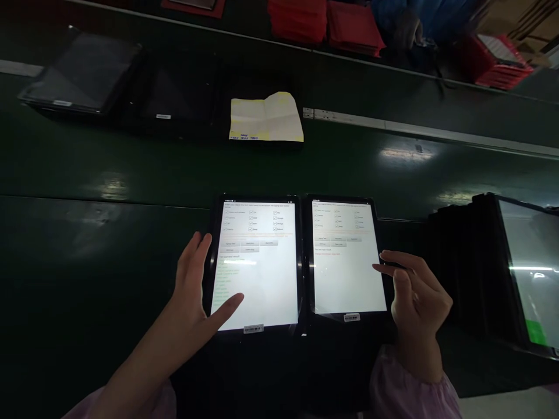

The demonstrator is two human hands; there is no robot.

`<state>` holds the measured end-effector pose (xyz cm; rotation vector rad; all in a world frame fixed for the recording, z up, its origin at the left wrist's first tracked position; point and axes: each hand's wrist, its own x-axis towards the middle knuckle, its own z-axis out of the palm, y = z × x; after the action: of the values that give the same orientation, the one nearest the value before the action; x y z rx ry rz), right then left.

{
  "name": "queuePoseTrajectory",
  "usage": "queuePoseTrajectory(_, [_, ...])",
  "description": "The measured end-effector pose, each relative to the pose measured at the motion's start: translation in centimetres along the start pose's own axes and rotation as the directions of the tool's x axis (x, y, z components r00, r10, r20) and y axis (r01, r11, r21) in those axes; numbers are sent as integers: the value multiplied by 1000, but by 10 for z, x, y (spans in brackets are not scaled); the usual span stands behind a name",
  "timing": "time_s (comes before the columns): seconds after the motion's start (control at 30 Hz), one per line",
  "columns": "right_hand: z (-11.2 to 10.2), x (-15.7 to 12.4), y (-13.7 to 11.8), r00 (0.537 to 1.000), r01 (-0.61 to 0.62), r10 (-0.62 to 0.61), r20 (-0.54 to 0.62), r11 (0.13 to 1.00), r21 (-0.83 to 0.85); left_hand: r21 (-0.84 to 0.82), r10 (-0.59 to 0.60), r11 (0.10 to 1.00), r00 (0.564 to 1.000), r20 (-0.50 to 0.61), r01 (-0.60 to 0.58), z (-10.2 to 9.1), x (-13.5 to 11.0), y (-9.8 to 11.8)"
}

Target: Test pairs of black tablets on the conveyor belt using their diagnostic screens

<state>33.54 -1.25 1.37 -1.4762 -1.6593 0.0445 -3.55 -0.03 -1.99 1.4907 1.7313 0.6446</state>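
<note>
Two lit tablets lie side by side on a dark green work surface. My left hand (192, 297) is open at the left edge of the left tablet (266, 285). Its thumb reaches over the screen and its fingers are spread along the side. My right hand (417, 291) is beside the right edge of the right tablet (345, 285). Its thumb and fingers are drawn together in a pinch. A narrow pointed tip sticks out toward the screen; whether it is a finger or a slim tool I cannot make out. Both screens show checkboxes, grey buttons and lines of text.
Creased paper (266, 119) lies beyond the tablets. Dark tablets (87, 73) sit at the back left. To the right, several tablets stand tilted in a row, the front one (535, 267) lit. Red packets (353, 29) are stacked on the far ledge, near another person's hand (408, 32).
</note>
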Motion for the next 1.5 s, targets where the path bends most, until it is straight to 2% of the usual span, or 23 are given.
queuePoseTrajectory(0.1, [-1,0,-1,1000,-10,10,5,1000,-25,123,62,990,996,70,-70,4,-4,10])
queuePoseTrajectory(0.23, [-3,1,-3,1000,-19,21,23,998,-67,221,77,970,988,132,-105,4,-6,17])
queuePoseTrajectory(0.5, [-3,1,-3,998,-29,33,46,996,-83,262,168,942,970,178,-211,-2,-9,5])
queuePoseTrajectory(0.73, [-2,4,-3,997,16,-6,82,994,-112,365,151,901,959,241,-233,4,-25,19])
queuePoseTrajectory(0.9, [-1,6,-6,997,39,-31,69,992,-122,349,108,922,976,188,-169,10,-22,14])
queuePoseTrajectory(1.07, [0,7,-6,997,53,-44,67,989,-136,353,171,906,964,202,-235,11,-20,6])
queuePoseTrajectory(1.17, [2,7,-5,996,60,-51,78,990,-129,346,142,916,972,189,-201,11,-22,12])
queuePoseTrajectory(1.33, [2,5,-7,996,45,-33,88,990,-133,299,88,947,991,103,-116,14,-18,20])
queuePoseTrajectory(1.5, [3,4,-6,995,19,-8,95,993,-114,221,88,970,993,83,-104,21,-10,5])
